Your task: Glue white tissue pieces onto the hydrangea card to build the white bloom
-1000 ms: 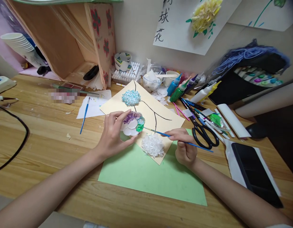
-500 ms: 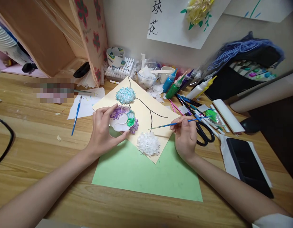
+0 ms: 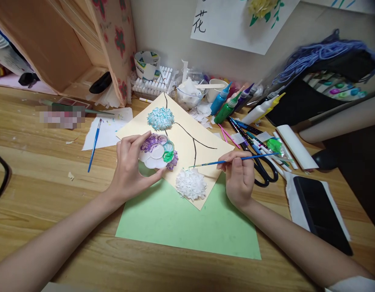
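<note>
My left hand (image 3: 131,166) grips a small flower-shaped paint palette (image 3: 153,158) with purple and green paint in its wells. Between the fingers of my right hand (image 3: 239,176) is a thin blue paintbrush (image 3: 251,157), its tip just above a white paper pompom flower (image 3: 191,184). That flower sits on a cream sheet (image 3: 202,134) with black drawn stems. A blue-and-white flower (image 3: 160,118) is higher on the sheet. A purple flower (image 3: 172,161) is partly hidden behind the palette. Beneath the cream sheet lies green paper (image 3: 187,231).
Paint bottles (image 3: 225,110), a tape roll (image 3: 147,65) and white markers (image 3: 152,85) stand at the back. To the right are black-handled scissors (image 3: 266,172) and a black phone-like slab (image 3: 321,211). Another brush (image 3: 94,146) rests on torn paper at left.
The brush tip has moved slightly left and down, to the white flower's upper edge. The camera view has shifted a little. Both hands keep their holds.
</note>
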### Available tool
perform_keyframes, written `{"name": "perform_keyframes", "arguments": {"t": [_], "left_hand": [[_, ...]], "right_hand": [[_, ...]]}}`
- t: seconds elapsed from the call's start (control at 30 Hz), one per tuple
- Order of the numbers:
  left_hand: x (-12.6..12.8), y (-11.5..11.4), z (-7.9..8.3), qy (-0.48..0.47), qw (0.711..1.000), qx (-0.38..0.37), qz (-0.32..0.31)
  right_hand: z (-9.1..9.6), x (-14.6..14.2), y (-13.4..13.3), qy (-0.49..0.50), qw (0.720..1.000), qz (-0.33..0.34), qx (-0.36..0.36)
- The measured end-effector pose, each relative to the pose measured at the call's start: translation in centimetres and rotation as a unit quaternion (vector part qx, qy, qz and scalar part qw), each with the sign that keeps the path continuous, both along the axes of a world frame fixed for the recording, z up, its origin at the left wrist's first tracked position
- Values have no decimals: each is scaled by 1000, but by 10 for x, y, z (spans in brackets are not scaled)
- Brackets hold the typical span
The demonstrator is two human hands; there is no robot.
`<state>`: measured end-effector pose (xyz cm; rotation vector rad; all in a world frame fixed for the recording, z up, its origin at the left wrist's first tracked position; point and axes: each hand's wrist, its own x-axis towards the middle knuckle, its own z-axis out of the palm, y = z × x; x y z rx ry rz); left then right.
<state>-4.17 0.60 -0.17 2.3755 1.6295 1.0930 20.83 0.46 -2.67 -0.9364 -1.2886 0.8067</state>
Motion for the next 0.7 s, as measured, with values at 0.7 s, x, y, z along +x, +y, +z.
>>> {"name": "perform_keyframes", "arguments": {"t": [0.7], "left_hand": [[0, 0, 0, 0, 1000, 3, 3]], "right_hand": [[-2, 1, 3, -20, 999, -21, 19]]}}
